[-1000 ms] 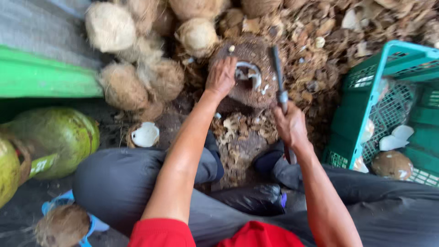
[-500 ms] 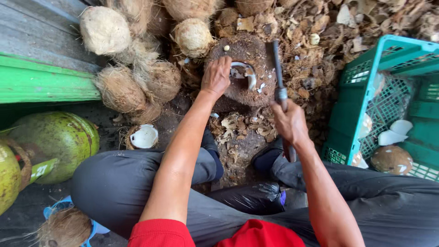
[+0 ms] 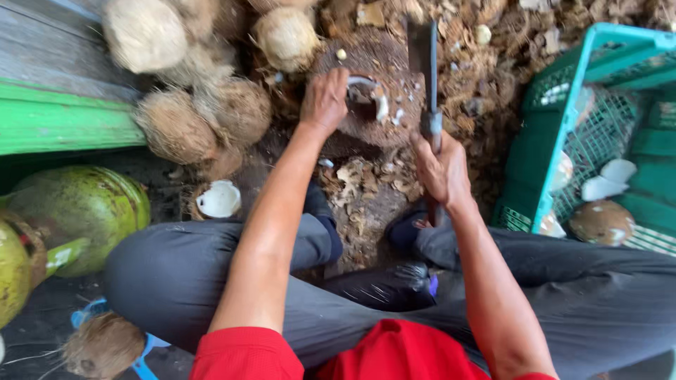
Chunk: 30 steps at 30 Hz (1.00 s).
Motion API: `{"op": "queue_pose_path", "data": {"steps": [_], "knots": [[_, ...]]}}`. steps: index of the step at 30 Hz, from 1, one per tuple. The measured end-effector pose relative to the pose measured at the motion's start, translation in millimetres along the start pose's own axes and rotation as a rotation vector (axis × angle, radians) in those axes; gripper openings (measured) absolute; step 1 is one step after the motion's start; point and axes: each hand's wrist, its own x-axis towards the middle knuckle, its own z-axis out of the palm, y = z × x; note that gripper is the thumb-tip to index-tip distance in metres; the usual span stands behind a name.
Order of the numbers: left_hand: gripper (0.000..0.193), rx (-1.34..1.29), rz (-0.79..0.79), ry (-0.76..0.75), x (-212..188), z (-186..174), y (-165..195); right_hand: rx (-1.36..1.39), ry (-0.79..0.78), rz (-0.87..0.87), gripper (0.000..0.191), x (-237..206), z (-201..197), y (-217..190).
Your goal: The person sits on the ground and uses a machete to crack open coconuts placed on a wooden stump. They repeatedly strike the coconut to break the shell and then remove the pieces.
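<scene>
At far left, green coconuts [image 3: 74, 211] lie beside husked ones [image 3: 176, 127]. Left hand [image 3: 324, 98], fingers curled, presses on a split coconut [image 3: 373, 98] atop the chopping stump [image 3: 366, 127]. Right hand [image 3: 440, 169], fingers closed around the cleaver [image 3: 424, 63] handle, blade just beside the coconut. Green crate [image 3: 556, 134] at right.

Your blade [image 3: 422, 56] looks dull dark metal; the coconut [image 3: 377, 91] is rough and fibrous, the crate [image 3: 556, 127] smooth green plastic, the trousers [image 3: 176, 274] matt grey cloth.
</scene>
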Motion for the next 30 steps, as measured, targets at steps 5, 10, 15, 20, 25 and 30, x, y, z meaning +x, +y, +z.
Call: {"op": "queue_pose_path", "data": {"steps": [5, 10, 15, 20, 25, 30], "knots": [[0.030, 0.008, 0.007, 0.026, 3.6, 1.7, -4.0, -0.215, -0.107, 0.070, 0.033, 7.7, 12.7, -14.0], [0.027, 0.019, 0.000, 0.025, 3.9, 1.2, -3.0, -0.079, -0.072, 0.057, 0.037, 7.9, 1.8, -9.9], [0.033, 0.026, 0.005, 0.014, 0.3, -0.4, 0.0, 0.249, -0.020, -0.006, 0.036, -0.6, 4.7, 18.5], [0.031, -0.042, -0.009, 0.018, 0.0, -1.0, -1.7, -0.192, -0.106, 0.052, 0.040, 8.9, 19.2, 32.9], [0.033, -0.039, -0.105, -0.131, 1.2, -5.5, 2.7, 0.004, -0.086, 0.139, 0.040, -4.9, -3.2, 25.6], [0.073, 0.005, -0.206, 0.453, -10.8, -22.3, 34.5, 0.206, -0.050, 0.137, 0.038, -2.6, -16.5, 17.6]]}}
